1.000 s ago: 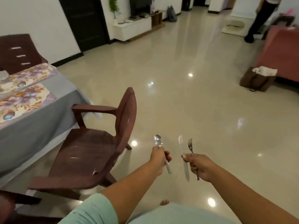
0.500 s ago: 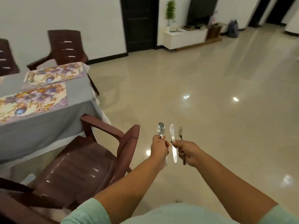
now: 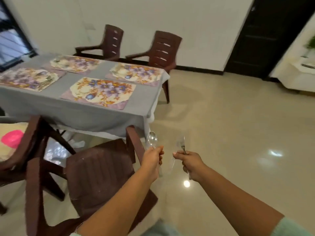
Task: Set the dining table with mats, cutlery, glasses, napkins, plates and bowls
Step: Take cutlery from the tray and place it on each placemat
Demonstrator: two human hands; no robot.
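Note:
My left hand (image 3: pixel 153 160) grips a metal spoon (image 3: pixel 152 138) upright, its bowl just off the table's near right corner. My right hand (image 3: pixel 189 161) holds a fork (image 3: pixel 182 145) and a knife together; both are blurred, and the knife shows only as a faint streak below the fist. The dining table (image 3: pixel 95 114) stands ahead on the left under a grey cloth. Several floral mats lie on it, the nearest mat (image 3: pixel 99 92) towards its right end. Cutlery seems to lie on the two far-left mats, blurred.
A dark brown plastic chair (image 3: pixel 100 171) stands between me and the table, another (image 3: pixel 22 150) to its left holding a pink thing. Two more chairs (image 3: pixel 163 48) stand behind the table by the wall. A glossy tiled floor (image 3: pixel 230 133) spreads out to the right.
The view has swung left, bringing the whole table and its mats into sight. Both hands still hold the same cutlery out in front and are now nearer the table corner.

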